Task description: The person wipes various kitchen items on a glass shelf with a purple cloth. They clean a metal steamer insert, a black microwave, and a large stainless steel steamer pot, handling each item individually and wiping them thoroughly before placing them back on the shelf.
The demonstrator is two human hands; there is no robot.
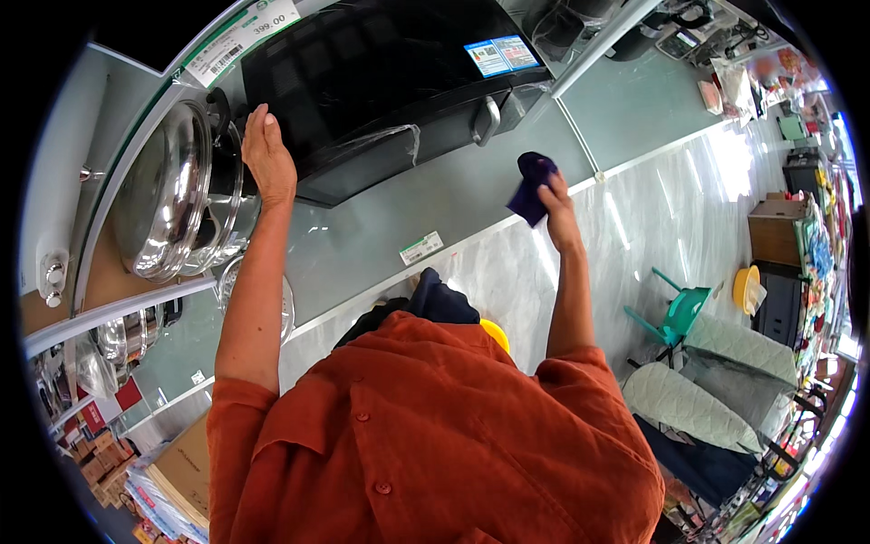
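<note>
In my right hand [561,207] is a bunched dark purple cloth [530,194], held above the front edge of a grey glass shelf [380,217]. A black countertop oven [380,75] with a silver handle [486,122] sits on that shelf, loose clear film on its front. My left hand [270,160] is beside the oven's left end, fingers straight and holding nothing. Whether its palm touches the oven is hard to tell. Close by on the left stand shiny steel pans with glass lids [170,197], partly hidden by my left forearm.
A metal divider [605,47] rises right of the oven. Price tags [421,248] line the shelf edge. A perforated steel steamer [285,302] lies behind my left arm. On the floor to the right are a green stool [686,313], padded chairs [693,401] and a yellow basin [745,289].
</note>
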